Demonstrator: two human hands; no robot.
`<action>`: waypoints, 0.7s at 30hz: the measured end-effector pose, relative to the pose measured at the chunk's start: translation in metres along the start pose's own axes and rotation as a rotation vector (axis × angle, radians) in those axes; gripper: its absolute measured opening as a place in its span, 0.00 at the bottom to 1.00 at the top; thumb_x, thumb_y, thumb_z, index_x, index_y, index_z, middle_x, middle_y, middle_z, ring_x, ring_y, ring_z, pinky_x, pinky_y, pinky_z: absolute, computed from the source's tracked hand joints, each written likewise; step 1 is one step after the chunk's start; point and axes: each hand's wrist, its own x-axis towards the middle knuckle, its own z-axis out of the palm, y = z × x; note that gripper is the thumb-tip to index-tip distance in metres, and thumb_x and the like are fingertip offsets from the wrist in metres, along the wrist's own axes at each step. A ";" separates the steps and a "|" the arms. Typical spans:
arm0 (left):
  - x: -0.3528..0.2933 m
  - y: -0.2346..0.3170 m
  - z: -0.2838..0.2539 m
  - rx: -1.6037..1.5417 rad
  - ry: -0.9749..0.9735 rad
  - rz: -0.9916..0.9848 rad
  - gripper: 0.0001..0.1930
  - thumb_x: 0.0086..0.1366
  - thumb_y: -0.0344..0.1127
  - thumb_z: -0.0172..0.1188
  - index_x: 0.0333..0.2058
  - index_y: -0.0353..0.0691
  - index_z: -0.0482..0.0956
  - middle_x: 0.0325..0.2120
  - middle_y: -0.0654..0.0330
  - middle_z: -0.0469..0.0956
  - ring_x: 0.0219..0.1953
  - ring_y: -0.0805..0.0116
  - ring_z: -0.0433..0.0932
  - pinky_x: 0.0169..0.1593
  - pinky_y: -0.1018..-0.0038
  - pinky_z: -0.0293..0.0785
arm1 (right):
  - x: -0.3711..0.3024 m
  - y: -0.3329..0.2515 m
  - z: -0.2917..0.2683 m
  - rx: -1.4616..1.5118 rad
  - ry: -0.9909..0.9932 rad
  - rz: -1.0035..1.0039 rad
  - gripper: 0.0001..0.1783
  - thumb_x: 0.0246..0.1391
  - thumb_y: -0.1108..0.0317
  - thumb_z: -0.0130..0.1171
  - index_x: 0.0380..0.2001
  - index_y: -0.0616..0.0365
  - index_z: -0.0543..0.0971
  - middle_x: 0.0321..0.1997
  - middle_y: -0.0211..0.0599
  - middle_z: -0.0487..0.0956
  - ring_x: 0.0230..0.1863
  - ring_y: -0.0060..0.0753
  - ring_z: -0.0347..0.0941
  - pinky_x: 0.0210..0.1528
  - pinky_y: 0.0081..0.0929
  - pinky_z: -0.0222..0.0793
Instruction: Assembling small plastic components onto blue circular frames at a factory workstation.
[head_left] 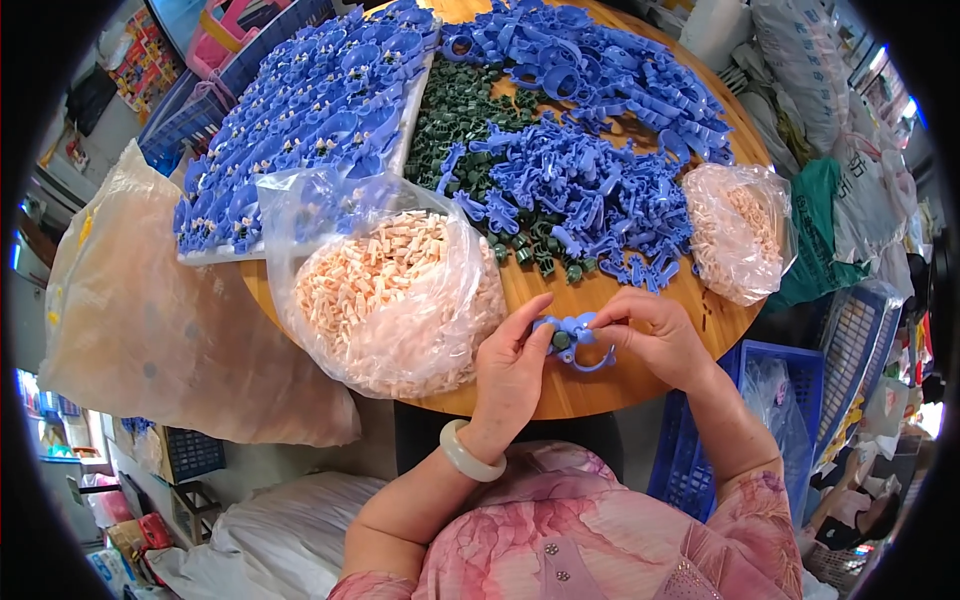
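Note:
In front of my body, both hands meet on one small blue plastic piece (pixel 572 328) with a ring at its lower side and a dark green part in it. My left hand (pixel 508 365) pinches its left end between thumb and fingers. From the right, the fingertips of my right hand (pixel 655 338) grip its upper right part. Just beyond lie a heap of small blue plastic parts (pixel 585 190) and dark green parts (pixel 455 115). A clear bag of peach-coloured pieces (pixel 385 275) stands beside my left hand. Another, smaller bag of peach pieces (pixel 738 228) sits at the right.
At the far left of the round wooden table (pixel 690 318), a white tray (pixel 225 255) carries rows of blue assembled pieces. Larger blue ring parts (pixel 600 65) lie at the back. A big beige sack (pixel 170 330) stands left, blue crates (pixel 690 455) right, below the table edge.

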 end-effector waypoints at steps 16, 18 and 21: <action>0.002 0.002 0.002 -0.002 0.009 -0.018 0.15 0.65 0.25 0.51 0.51 0.33 0.73 0.32 0.66 0.74 0.32 0.82 0.71 0.36 0.83 0.71 | 0.001 -0.016 0.004 -0.470 0.036 -0.256 0.12 0.43 0.72 0.65 0.35 0.56 0.78 0.35 0.35 0.74 0.34 0.36 0.74 0.33 0.27 0.71; 0.001 0.001 0.003 -0.002 0.015 -0.003 0.15 0.65 0.25 0.51 0.51 0.34 0.73 0.31 0.66 0.73 0.32 0.82 0.70 0.36 0.83 0.71 | 0.001 -0.014 0.005 -0.505 0.055 -0.299 0.13 0.41 0.73 0.66 0.35 0.56 0.78 0.34 0.35 0.75 0.34 0.37 0.74 0.33 0.28 0.71; 0.000 -0.003 0.005 0.018 0.028 0.051 0.15 0.65 0.25 0.51 0.51 0.34 0.73 0.30 0.67 0.73 0.30 0.82 0.69 0.35 0.84 0.69 | -0.001 -0.010 0.006 -0.530 0.089 -0.343 0.14 0.39 0.73 0.66 0.34 0.55 0.79 0.32 0.35 0.75 0.34 0.39 0.74 0.33 0.29 0.71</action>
